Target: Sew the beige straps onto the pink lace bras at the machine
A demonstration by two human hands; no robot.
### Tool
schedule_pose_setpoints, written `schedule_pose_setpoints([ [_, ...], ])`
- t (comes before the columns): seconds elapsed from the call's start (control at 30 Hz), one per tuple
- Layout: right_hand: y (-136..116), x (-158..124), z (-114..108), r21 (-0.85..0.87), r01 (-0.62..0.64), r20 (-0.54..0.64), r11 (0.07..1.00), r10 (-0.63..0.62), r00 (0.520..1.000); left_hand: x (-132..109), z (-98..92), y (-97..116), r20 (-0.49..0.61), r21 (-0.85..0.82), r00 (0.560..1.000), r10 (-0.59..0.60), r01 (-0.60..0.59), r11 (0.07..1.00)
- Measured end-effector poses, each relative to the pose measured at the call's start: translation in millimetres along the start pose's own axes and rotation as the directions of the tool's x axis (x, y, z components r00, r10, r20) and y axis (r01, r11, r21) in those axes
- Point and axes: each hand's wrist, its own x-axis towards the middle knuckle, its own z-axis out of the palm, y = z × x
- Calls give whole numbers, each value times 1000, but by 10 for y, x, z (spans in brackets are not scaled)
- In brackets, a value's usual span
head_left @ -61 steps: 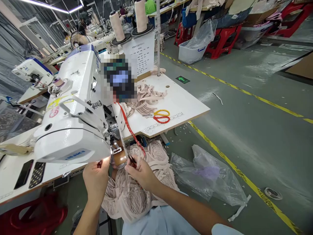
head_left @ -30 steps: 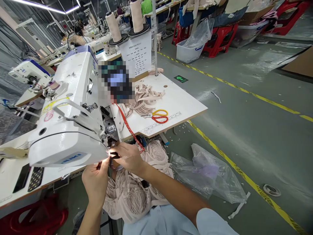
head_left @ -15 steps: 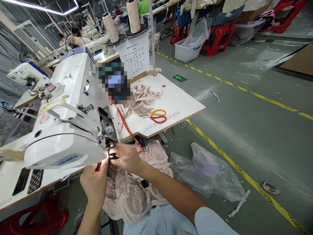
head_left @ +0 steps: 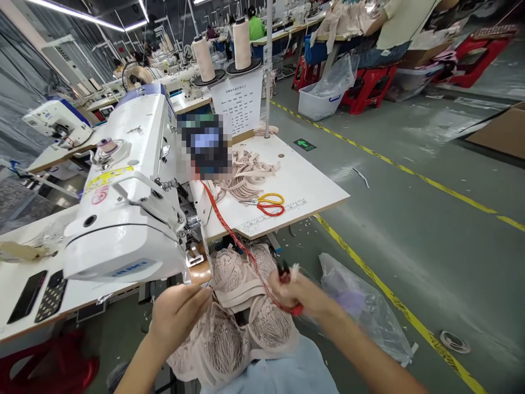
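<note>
A white sewing machine [head_left: 127, 202] stands on the white table [head_left: 311, 189]. In front of it a pile of beige lace bras [head_left: 241, 317] lies on my lap. My left hand [head_left: 178, 312] is closed in a pinch on the edge of the beige lace garment just below the machine's needle area. My right hand [head_left: 297, 295] is off to the right, closed round a small dark thread snipper [head_left: 284, 271] tied to a red cord [head_left: 232, 232] that runs up to the machine.
Yellow and red scissors [head_left: 268, 203] and a heap of beige straps [head_left: 246, 172] lie on the table. A clear plastic bag [head_left: 361, 306] lies on the floor to my right, beside a yellow floor line [head_left: 394, 295]. Two thread cones [head_left: 223, 46] stand behind. A phone [head_left: 27, 295] lies at far left.
My right hand has pulled away from the needle area to the right with the snipper and red cord. My left hand has dropped lower, drawing the lace garment out from the machine.
</note>
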Motion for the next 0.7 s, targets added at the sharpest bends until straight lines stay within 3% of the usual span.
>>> schedule_pose_setpoints([
  [0.07, 41, 67, -25, 63, 55, -209, 997, -41, 977, -14, -2, -44, -36, 8, 995, -95, 96, 995],
  [0.13, 106, 148, 124, 99, 81, -265, 992, -52, 963, -19, 7, -5, -69, 23, 977, -203, 205, 979],
  [0.2, 179, 214, 407, 215, 11, -168, 976, 26, 985, -2, 32, 107, -85, 40, 928, -363, 367, 929],
  [0.3, 250, 289, 880, 392, -158, 57, 906, 147, 987, 50, 82, 321, -99, -5, 781, -617, 620, 785],
  [0.37, 263, 337, 1109, 434, -148, 73, 889, 129, 989, 80, 112, 429, -113, -55, 708, -697, 696, 716],
  [0.5, 256, 418, 1281, 464, -13, -16, 886, 23, 1000, 93, 148, 522, -130, -70, 722, -680, 677, 732],
  [0.6, 247, 452, 1284, 455, 44, -35, 889, -31, 999, 78, 162, 542, -112, -77, 749, -653, 649, 757],
  [0.7, 239, 468, 1233, 387, 91, -35, 918, -84, 996, 70, 182, 534, -113, -99, 735, -669, 662, 743],
])
